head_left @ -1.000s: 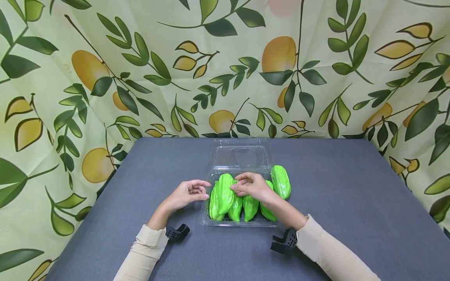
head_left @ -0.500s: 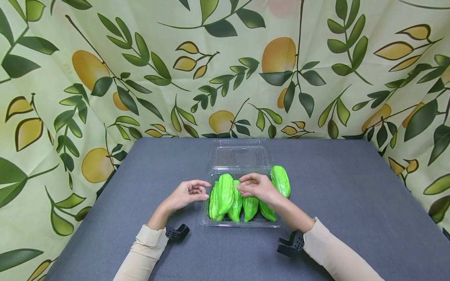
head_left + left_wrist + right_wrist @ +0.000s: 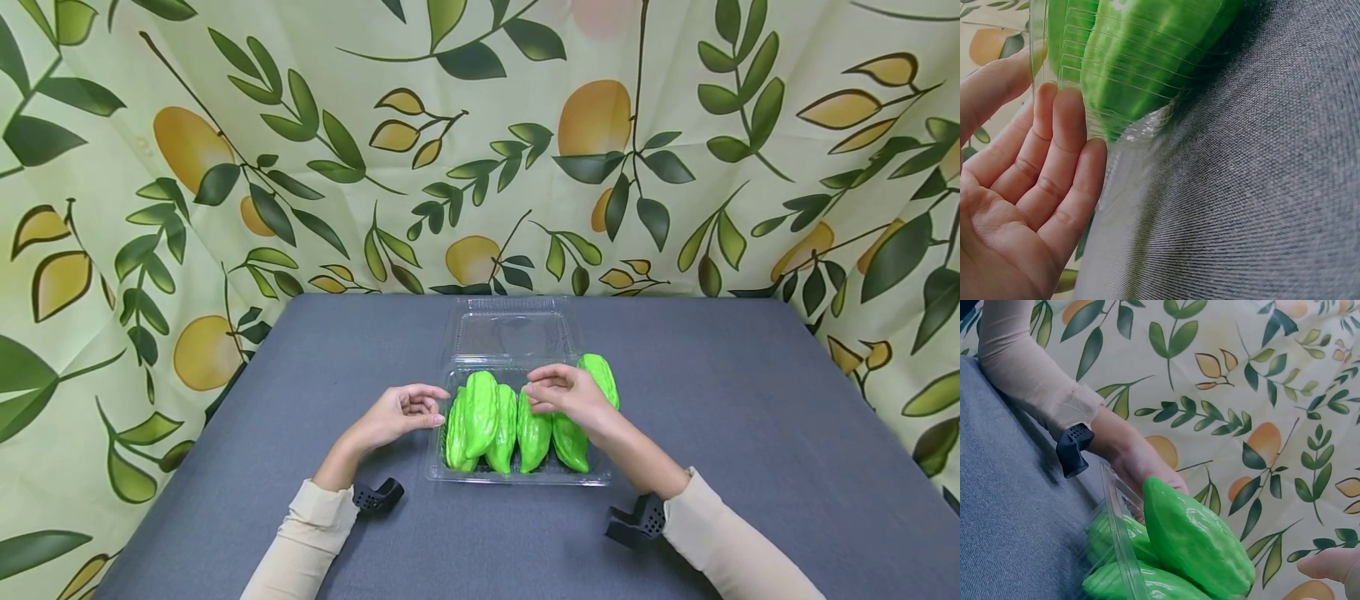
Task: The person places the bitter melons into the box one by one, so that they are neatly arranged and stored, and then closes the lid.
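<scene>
Left hand (image 3: 401, 414): fingers loosely bent, gap narrow between thumb and forefinger, unloaded; fingertips at the left wall of the clear container (image 3: 517, 479). Right hand (image 3: 573, 396): fingers loosely bent, unloaded, above the container's right half; contact with the fruit beneath cannot be told. Green fruits lie in the container, long axes running roughly near to far. The upper fruit (image 3: 482, 414) rests atop the left end of the row, narrower end towards the person. The middle fruit (image 3: 535, 437) points its tip at the person; the right fruit (image 3: 572, 446) slants, tip near and rightward. The outlying fruit (image 3: 602, 382), at the container's far right corner, is partly hidden; its far end leans left. Lid (image 3: 517, 333): folded back on the bench (image 3: 705, 392).
</scene>
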{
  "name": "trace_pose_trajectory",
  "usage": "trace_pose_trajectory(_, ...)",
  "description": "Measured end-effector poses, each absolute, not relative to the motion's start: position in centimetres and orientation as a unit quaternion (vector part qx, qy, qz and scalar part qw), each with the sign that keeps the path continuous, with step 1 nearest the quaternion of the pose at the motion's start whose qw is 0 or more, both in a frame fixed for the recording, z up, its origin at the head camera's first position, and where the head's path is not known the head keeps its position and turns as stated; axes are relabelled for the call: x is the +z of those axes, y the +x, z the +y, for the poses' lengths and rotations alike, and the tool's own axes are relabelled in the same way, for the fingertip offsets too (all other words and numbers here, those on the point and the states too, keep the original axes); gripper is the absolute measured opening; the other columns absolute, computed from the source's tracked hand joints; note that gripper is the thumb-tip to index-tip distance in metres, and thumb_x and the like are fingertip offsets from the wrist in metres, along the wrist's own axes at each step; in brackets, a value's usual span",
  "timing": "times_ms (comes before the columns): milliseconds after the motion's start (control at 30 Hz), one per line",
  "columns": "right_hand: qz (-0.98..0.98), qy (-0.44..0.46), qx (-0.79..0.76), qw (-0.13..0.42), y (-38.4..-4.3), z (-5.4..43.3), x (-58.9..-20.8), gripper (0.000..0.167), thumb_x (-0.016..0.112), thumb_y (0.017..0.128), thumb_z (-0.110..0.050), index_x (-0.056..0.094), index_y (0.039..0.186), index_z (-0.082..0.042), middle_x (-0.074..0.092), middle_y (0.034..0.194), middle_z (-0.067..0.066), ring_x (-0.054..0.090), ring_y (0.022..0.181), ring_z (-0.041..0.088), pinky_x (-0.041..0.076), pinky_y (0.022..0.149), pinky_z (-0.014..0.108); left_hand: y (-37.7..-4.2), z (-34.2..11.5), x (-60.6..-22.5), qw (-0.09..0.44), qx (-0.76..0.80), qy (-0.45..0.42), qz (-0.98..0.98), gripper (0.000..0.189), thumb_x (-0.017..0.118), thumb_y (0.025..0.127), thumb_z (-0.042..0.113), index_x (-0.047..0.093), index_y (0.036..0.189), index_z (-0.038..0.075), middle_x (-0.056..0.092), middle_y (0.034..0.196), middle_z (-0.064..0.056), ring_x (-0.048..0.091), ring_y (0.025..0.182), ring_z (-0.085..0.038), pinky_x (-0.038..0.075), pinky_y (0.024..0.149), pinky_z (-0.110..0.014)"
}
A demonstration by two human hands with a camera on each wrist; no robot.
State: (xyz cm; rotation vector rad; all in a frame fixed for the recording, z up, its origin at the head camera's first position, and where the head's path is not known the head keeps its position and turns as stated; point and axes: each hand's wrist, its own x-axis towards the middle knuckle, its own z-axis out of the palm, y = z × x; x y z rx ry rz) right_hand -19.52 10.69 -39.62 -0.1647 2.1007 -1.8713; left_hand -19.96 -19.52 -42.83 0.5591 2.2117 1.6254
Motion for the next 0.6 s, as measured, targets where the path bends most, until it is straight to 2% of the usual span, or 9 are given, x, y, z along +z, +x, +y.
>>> trace_pose_trajectory(200, 0.742, -0.052, -0.652, 0.147, -19.6, 11.5, -39.4, 0.045, 0.062, 0.092, -0.011, 0.048, 0.126, 0.014, 0.065, 0.095, 0.0, 0.068, 0.08, 0.009, 0.059, 0.082, 0.028, -20.0, -19.6, -42.9, 0.169, 0.571, 0.199, 0.779, 0.044, 0.069, 0.087, 0.007, 0.054, 0.124, -0.012, 0.059, 0.085, 0.004, 0.061, 0.076, 0.0, 0.055, 0.074, -0.017)
trace_pose_trajectory(500, 0.741, -0.064, -0.654, 0.137, -19.6, 12.6, -39.4, 0.045, 0.06, 0.092, -0.01, 0.046, 0.126, 0.017, 0.067, 0.101, 0.009, 0.069, 0.079, 0.009, 0.059, 0.082, 0.028, -20.0, -19.6, -42.9, 0.169, 0.57, 0.201, 0.779, 0.043, 0.068, 0.087, 0.006, 0.054, 0.124, -0.012, 0.059, 0.085, 0.005, 0.061, 0.076, 0.001, 0.054, 0.073, -0.016)
trace_pose_trajectory(600, 0.746, -0.065, -0.651, 0.127, -19.6, 13.0, -39.2, 0.044, 0.06, 0.093, -0.01, 0.047, 0.125, 0.016, 0.068, 0.098, 0.008, 0.069, 0.078, 0.008, 0.059, 0.081, 0.029, -20.1, -19.6, -42.9, 0.17, 0.573, 0.201, 0.776, 0.044, 0.068, 0.087, 0.004, 0.053, 0.124, -0.013, 0.059, 0.085, 0.006, 0.061, 0.076, 0.001, 0.054, 0.074, -0.016)
